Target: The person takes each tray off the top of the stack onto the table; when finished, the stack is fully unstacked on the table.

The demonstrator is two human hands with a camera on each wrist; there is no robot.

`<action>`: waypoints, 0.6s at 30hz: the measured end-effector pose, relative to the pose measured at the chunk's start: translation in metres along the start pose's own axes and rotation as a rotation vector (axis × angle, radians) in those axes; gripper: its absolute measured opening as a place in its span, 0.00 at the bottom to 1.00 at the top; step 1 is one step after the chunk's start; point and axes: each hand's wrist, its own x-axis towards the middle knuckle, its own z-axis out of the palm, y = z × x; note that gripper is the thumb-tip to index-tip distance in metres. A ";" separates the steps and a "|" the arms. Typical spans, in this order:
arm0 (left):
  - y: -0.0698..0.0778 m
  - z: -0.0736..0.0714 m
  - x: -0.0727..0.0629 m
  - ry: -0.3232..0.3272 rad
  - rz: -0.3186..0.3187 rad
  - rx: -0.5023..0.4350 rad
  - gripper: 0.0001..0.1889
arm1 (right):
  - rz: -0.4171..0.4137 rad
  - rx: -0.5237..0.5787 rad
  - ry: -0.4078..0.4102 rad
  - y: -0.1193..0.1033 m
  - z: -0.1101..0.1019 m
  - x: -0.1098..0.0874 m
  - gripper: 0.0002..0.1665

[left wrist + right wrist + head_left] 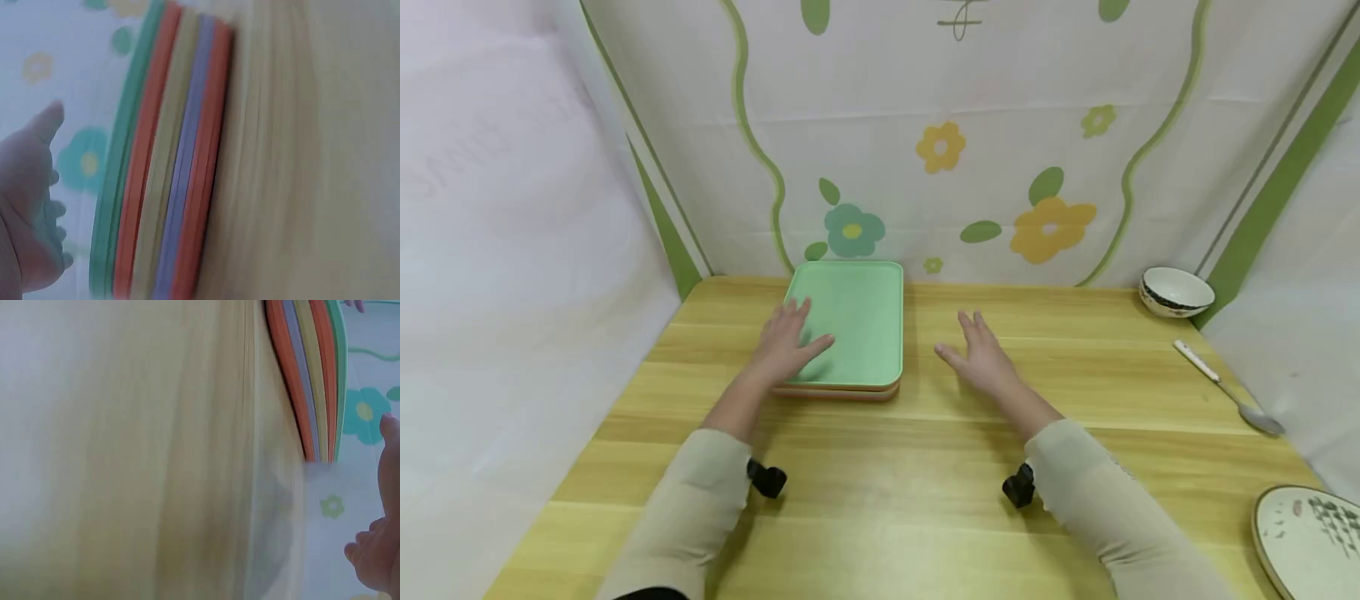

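Note:
A stack of several trays lies against the back of the table, a mint-green tray [857, 325] on top. In the left wrist view the edges below the green one show as a red tray [150, 144], a yellow tray [164, 156], a purple tray [186, 156] and another red one. My left hand [782, 346] hovers above the left side of the stack, thumb and fingers spread, holding nothing. To the right of the stack, my right hand [985, 358] is in the air over the table, fingers extended and nothing held.
At the back right corner stands a patterned white bowl [1176, 292]. A spoon [1228, 392] with a white handle lies along the right edge. A decorated plate [1311, 542] sits at the front right. A floral white curtain [880, 100] rises behind the wooden table [895, 508].

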 end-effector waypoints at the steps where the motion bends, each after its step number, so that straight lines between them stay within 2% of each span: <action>1: -0.008 -0.003 -0.008 -0.003 -0.004 -0.058 0.49 | -0.005 0.044 -0.003 -0.004 0.004 -0.002 0.52; 5: -0.035 -0.008 -0.033 -0.017 -0.048 -0.243 0.53 | -0.036 0.175 -0.037 -0.018 0.021 -0.006 0.51; 9: -0.050 -0.006 -0.049 -0.041 -0.080 -0.368 0.56 | -0.052 0.280 -0.085 -0.028 0.039 -0.010 0.53; 14: -0.058 0.004 -0.056 -0.051 -0.076 -0.532 0.56 | -0.055 0.444 -0.137 -0.037 0.057 -0.011 0.56; 18: -0.062 0.009 -0.058 -0.018 -0.065 -0.622 0.53 | -0.099 0.543 -0.144 -0.042 0.068 -0.009 0.53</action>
